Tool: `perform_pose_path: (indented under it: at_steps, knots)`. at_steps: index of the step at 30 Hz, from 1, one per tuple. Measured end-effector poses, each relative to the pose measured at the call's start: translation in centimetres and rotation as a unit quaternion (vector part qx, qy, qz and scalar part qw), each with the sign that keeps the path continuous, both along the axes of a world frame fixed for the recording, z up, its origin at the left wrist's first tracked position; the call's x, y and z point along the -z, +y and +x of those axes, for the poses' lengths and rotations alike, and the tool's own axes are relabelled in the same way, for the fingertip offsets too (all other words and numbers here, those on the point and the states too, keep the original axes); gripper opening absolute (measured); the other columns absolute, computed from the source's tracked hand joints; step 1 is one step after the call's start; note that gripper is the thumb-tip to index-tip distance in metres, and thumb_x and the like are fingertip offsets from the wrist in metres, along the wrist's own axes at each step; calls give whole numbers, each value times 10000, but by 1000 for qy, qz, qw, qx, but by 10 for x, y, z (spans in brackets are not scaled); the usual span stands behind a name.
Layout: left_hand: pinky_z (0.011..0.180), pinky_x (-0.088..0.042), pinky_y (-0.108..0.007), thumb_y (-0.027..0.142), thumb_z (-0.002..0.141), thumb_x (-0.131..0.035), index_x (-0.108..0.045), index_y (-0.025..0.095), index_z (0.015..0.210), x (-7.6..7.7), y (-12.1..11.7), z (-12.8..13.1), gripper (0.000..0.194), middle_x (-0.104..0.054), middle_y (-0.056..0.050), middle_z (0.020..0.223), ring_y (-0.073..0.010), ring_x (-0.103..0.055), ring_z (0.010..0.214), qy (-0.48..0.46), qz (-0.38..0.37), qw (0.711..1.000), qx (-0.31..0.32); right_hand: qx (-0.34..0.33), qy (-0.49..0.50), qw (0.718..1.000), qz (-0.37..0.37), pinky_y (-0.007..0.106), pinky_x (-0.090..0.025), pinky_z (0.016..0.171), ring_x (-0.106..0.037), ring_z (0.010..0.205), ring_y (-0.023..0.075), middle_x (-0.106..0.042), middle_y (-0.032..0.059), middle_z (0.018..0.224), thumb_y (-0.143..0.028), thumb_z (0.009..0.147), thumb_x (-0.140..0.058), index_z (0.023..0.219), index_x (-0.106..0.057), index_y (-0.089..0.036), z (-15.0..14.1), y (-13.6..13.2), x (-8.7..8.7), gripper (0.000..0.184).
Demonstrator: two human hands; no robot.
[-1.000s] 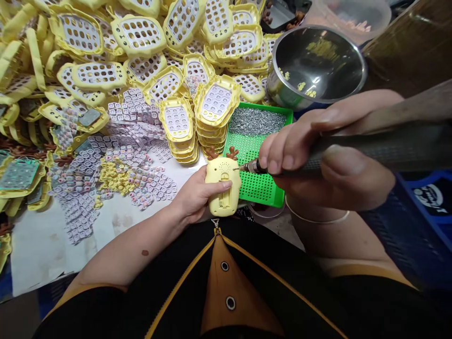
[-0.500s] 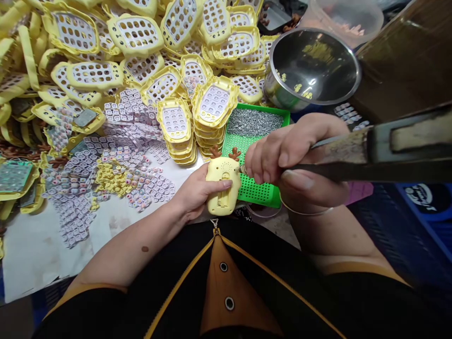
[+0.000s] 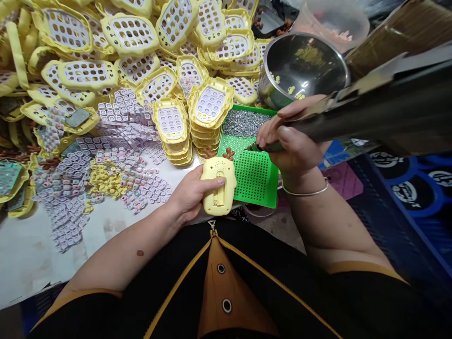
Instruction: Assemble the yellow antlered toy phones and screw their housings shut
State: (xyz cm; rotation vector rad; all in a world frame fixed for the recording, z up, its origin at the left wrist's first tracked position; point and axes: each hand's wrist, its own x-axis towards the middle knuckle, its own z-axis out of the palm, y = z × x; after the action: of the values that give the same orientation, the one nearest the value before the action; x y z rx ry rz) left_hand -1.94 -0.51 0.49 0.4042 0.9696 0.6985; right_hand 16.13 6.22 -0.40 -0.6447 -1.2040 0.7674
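Observation:
My left hand [image 3: 189, 190] grips a yellow toy phone [image 3: 219, 188] with brown antlers, its back towards me and the battery recess uncovered. The thumb lies across that recess. My right hand [image 3: 291, 141] is wrapped round a power screwdriver [image 3: 367, 106], whose body runs off to the right edge. The driver's tip is apart from the toy, over a green perforated tray [image 3: 256, 181]. Silvery screws [image 3: 245, 123] fill the tray's far end. Left of the tray stand stacks of yellow front shells [image 3: 211, 103] with white keypads.
Yellow shells [image 3: 130, 33] are heaped at the back. White keypad pieces [image 3: 67, 221] and small yellow parts [image 3: 106, 181] lie on the white table [image 3: 24, 254]. A steel bowl [image 3: 303, 66] and a clear tub [image 3: 334, 23] stand back right, beside cardboard [image 3: 399, 33]. Blue stools [image 3: 413, 188] are at the right.
The screwdriver's tip has come away from the toy's upper right screw hole and moved right, over the green tray. My left hand keeps its hold on the toy.

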Motion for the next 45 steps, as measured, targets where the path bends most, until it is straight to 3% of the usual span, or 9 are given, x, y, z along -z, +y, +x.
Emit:
perform_pose_path:
  at_steps: [6,12,20,23,27,30,33,41,45]
  knots:
    - [748,-546,-339,111,665,-780,-638,140,1122,0,-1,-1,479,-742,-80,932,-193,-684,779,-7,-4,1000,1,-18,-26,999,-25,284,-404,392,-470,384,113,-471,-78,521,-552,714,-753,856,-623,-313,5,4,22,307]
    - [751,-556,-341,124,685,-777,-607,145,1202,-1,-1,-1,545,-739,-86,952,-195,-691,786,-9,-8,1000,9,-54,-29,998,-26,259,-410,396,-499,420,107,-487,-79,557,-492,737,-755,904,-647,-310,7,7,28,270]
    - [732,-557,-323,132,651,-803,-641,118,1078,1,-3,-2,457,-746,-96,923,-187,-686,763,-6,-1,1000,2,-73,-37,996,-33,273,-438,401,-520,420,115,-508,-67,548,-485,714,-797,867,-670,-298,6,7,30,274]
    - [720,-558,-324,127,652,-797,-651,111,1054,2,-4,-2,427,-749,-95,886,-187,-689,738,-6,-6,1000,0,-58,-36,997,-27,266,-435,389,-519,411,114,-512,-67,541,-493,721,-784,864,-664,-291,3,5,21,275]
    - [712,-554,-326,109,684,-766,-657,119,1049,2,-5,0,381,-751,-90,870,-190,-695,729,-1,-11,1000,-7,-21,31,998,41,261,-414,360,-477,373,106,-512,-72,512,-387,724,-774,814,-677,-292,-3,-11,-15,162]
    - [736,-558,-351,99,702,-746,-659,117,1031,2,-5,2,341,-749,-95,880,-201,-699,747,-1,-5,1000,-7,-79,46,995,43,289,-457,398,-488,377,119,-514,-73,498,-337,753,-762,770,-664,-283,-12,-28,-48,114]
    - [753,-554,-347,85,704,-738,-659,126,1026,1,-6,4,334,-741,-80,894,-189,-694,758,-8,1,1000,-13,-155,38,987,24,307,-471,402,-502,377,128,-532,-69,508,-328,772,-762,766,-636,-269,-23,-40,-66,139]
    - [744,-522,-314,79,679,-742,-644,142,1027,-3,-9,5,368,-724,-54,890,-164,-668,740,12,17,1000,-13,-191,85,977,29,305,-419,370,-549,418,135,-575,-47,560,-246,768,-727,890,-705,-210,-43,-36,-54,129]
    - [777,-513,-333,97,668,-742,-649,149,1003,-2,-8,7,351,-719,-51,896,-180,-670,778,26,31,999,-5,-230,51,971,32,297,-417,359,-553,407,134,-551,-60,544,-281,765,-738,819,-653,-242,-43,-29,-46,108]
